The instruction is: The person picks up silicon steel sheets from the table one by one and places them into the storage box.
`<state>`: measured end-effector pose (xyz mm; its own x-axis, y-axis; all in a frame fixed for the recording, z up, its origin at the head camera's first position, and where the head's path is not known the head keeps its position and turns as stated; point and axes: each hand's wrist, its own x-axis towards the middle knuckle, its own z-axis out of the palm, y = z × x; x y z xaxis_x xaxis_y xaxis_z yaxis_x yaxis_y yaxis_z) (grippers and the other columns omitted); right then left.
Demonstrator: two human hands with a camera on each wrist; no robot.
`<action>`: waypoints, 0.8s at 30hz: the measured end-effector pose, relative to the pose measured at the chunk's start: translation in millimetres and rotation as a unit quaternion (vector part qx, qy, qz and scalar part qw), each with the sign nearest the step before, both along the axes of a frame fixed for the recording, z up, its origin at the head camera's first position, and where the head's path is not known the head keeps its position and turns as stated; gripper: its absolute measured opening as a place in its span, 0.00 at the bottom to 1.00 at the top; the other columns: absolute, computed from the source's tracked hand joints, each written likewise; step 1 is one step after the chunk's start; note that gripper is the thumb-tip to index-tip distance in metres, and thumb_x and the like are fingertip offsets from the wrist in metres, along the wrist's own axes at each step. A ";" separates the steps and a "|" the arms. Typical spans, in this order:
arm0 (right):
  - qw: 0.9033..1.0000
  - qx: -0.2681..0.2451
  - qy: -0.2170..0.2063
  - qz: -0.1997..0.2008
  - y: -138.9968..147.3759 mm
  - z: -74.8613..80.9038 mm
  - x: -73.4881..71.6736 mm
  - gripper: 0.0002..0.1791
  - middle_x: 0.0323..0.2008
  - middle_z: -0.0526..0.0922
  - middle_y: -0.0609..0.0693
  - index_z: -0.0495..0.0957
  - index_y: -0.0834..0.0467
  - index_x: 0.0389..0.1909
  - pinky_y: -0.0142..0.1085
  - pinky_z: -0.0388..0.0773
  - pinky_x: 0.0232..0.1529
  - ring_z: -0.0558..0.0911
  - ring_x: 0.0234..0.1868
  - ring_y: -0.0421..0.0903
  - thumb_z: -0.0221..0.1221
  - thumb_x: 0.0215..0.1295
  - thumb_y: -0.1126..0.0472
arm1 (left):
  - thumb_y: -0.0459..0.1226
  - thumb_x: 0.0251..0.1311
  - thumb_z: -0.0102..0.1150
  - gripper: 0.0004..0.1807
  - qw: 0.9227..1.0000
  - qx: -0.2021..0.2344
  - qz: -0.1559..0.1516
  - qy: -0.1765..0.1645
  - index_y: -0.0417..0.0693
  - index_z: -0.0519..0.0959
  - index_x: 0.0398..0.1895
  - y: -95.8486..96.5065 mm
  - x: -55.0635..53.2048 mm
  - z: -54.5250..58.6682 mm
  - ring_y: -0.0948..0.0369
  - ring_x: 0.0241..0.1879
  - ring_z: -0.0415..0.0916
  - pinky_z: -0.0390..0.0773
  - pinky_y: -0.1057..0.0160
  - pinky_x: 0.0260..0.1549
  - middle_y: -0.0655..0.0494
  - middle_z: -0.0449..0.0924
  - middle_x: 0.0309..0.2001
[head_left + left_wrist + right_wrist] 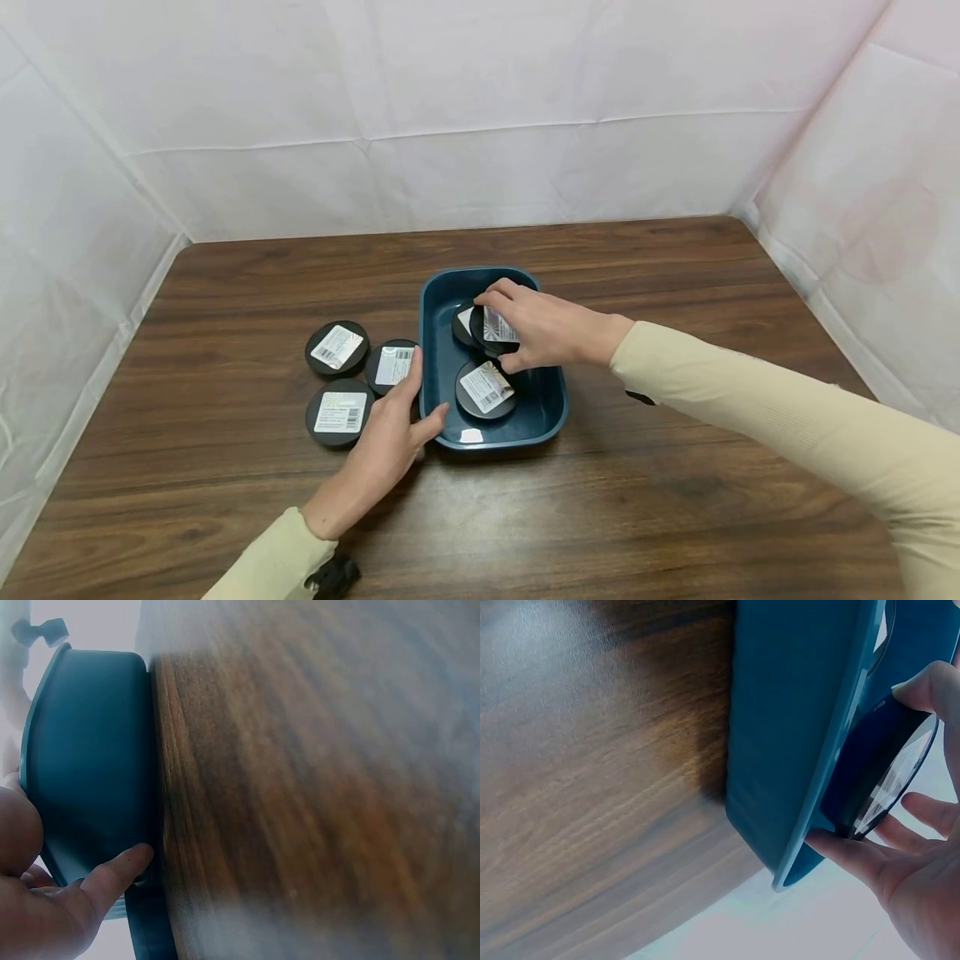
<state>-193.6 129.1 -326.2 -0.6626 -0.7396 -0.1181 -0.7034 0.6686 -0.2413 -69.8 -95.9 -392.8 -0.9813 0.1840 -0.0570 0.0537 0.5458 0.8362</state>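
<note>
— "Nearest the lens: cream sleeves, stretched across a wood-grain table. And beyond?"

— "Pictured at a blue rectangular tray: right hand, pinching a white-labelled flat round black case by its edge, thumb opposite fingertips. Tilted in the right-wrist view, just inside the rim."

— "Any cause for concern?"

— "Possibly. Held only at the edge, so liable to slip with a slackened thumb. Also apt to knock the partly covered case directly below, or to slide onto the barcode-labelled case lying toward the near end."

— "And at left?"

— "Left hand, spread, with thumb reaching over the tray's rim and fingers along the outer wall (pressure impossible to judge). If lifted too soon, perhaps no check against skidding under a sideways bump from the right hand."

— "Anything else at risk?"

— "Three matching cases, grouped on the table just left of the tray. Close to the left fingers, though touching or merely near, hard to tell. Easily scattered, most likely, by a careless backward sweep of that hand."
</note>
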 end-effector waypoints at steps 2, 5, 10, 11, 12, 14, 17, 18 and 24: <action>1.000 0.005 0.005 0.005 -1.8 0.5 -1.6 0.42 0.68 0.67 0.58 0.63 0.61 0.72 0.43 0.80 0.59 0.78 0.57 0.50 0.69 0.60 0.53 | 0.40 0.71 0.56 0.46 1.000 -0.001 0.000 -0.001 0.46 0.38 0.81 -0.4 0.0 0.2 0.52 0.72 0.65 0.72 0.49 0.65 0.39 0.56 0.77; 1.000 0.012 0.011 0.013 -5.1 1.4 -4.6 0.42 0.68 0.67 0.59 0.63 0.61 0.72 0.43 0.80 0.59 0.79 0.56 0.50 0.69 0.60 0.52 | 0.40 0.71 0.56 0.46 1.000 -0.002 -0.002 0.000 0.46 0.38 0.81 -0.8 -0.3 0.0 0.52 0.72 0.65 0.72 0.49 0.65 0.39 0.56 0.77; 0.999 0.022 0.015 0.024 -10.4 1.3 -10.6 0.43 0.68 0.67 0.59 0.62 0.62 0.72 0.43 0.79 0.60 0.80 0.55 0.50 0.69 0.60 0.52 | 0.40 0.72 0.55 0.46 1.000 0.001 -0.004 0.000 0.46 0.38 0.81 -0.5 -0.6 -0.6 0.52 0.71 0.66 0.72 0.49 0.64 0.39 0.57 0.77; 0.999 0.025 0.014 0.024 -11.1 1.0 -11.7 0.43 0.68 0.67 0.59 0.62 0.62 0.72 0.43 0.79 0.60 0.80 0.54 0.50 0.69 0.61 0.52 | 0.40 0.72 0.55 0.45 1.000 0.001 -0.004 0.000 0.46 0.38 0.81 -0.4 -0.6 -0.5 0.52 0.71 0.66 0.72 0.48 0.65 0.39 0.57 0.77; 0.999 0.028 0.014 0.025 -11.8 0.7 -12.7 0.43 0.67 0.67 0.59 0.62 0.62 0.73 0.43 0.79 0.60 0.80 0.54 0.50 0.69 0.61 0.52 | 0.40 0.72 0.55 0.45 1.000 0.002 -0.005 -0.001 0.46 0.38 0.81 -0.3 -0.5 -0.4 0.52 0.71 0.66 0.72 0.48 0.64 0.39 0.57 0.77; 0.999 0.033 0.011 0.025 -13.0 -0.1 -15.0 0.43 0.67 0.67 0.59 0.61 0.62 0.73 0.43 0.79 0.60 0.80 0.53 0.50 0.68 0.61 0.52 | 0.40 0.72 0.56 0.46 1.000 0.000 -0.004 0.000 0.46 0.38 0.81 -0.3 -0.6 -0.6 0.52 0.71 0.66 0.72 0.48 0.65 0.39 0.57 0.77; 0.999 0.046 0.007 0.025 -14.7 -1.2 -18.4 0.43 0.67 0.67 0.59 0.60 0.62 0.74 0.42 0.79 0.59 0.80 0.53 0.50 0.68 0.62 0.51 | 0.40 0.72 0.56 0.46 1.000 -0.001 -0.003 -0.004 0.47 0.38 0.81 -0.3 -0.5 -0.4 0.52 0.72 0.65 0.72 0.48 0.65 0.39 0.57 0.77; 0.998 0.052 0.008 0.027 -15.6 -1.6 -19.5 0.44 0.68 0.67 0.59 0.60 0.62 0.74 0.42 0.79 0.59 0.81 0.53 0.50 0.68 0.62 0.51 | 0.40 0.72 0.56 0.46 1.000 -0.002 -0.003 -0.005 0.47 0.38 0.81 -0.4 -0.4 -0.3 0.52 0.72 0.65 0.72 0.48 0.65 0.39 0.57 0.77; 0.996 0.078 0.016 0.038 -21.3 -3.8 -25.7 0.44 0.67 0.66 0.59 0.59 0.62 0.74 0.42 0.78 0.60 0.80 0.55 0.50 0.67 0.63 0.50 | 0.40 0.72 0.56 0.46 1.000 -0.003 -0.002 -0.010 0.48 0.37 0.81 -1.3 0.7 0.0 0.53 0.72 0.65 0.71 0.48 0.66 0.39 0.57 0.77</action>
